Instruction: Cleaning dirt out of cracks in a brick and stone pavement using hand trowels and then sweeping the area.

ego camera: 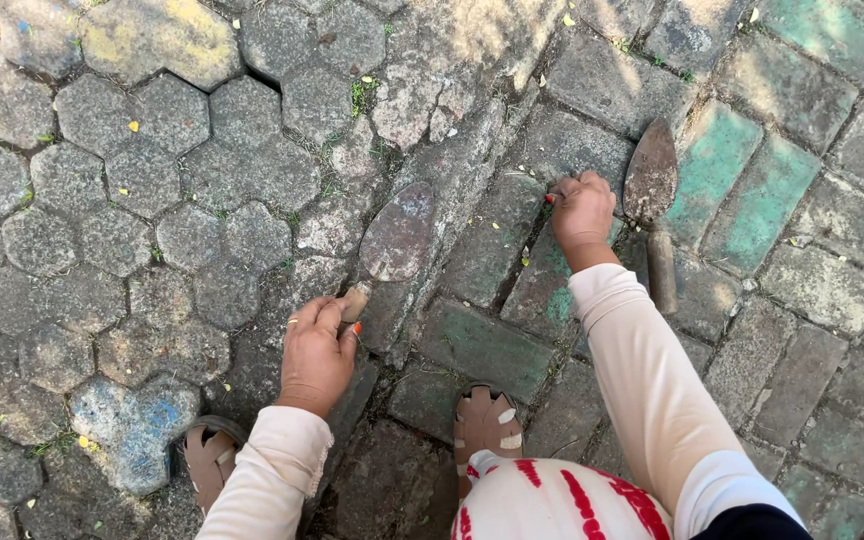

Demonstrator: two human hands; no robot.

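Paving fills our view from edge to edge; hexagonal stones [142, 180] spread from nine to twelve o'clock, rectangular bricks [782, 200] with patches of faded green paint run from one to five o'clock; thin weeds [362, 95] sprout in the joints near twelve o'clock.

Our left hand [317, 352] sits a little below centre, toward seven o'clock; its fingers are curled shut around the pale wooden handle of a trowel [397, 235], whose rusty, rounded blade lies flat on the stones and points up toward twelve o'clock; a ring shows on one finger and the nails carry orange polish.

Our right hand [582, 210] reaches out toward one o'clock, fingertips pressed together and down against a joint between bricks; whether it pinches anything there we cannot tell; a spot of red shows at its fingertips.

Just beside that hand, at its three o'clock, a second trowel [652, 190] lies untouched on the bricks, pointed blade toward twelve o'clock, dark handle trailing toward six.

Both our arms wear pale long sleeves [642, 370]; at six o'clock our two feet in brown sandals [485, 425] stand on the paving, with white cloth striped in red [552, 500] bunched at the lower edge.
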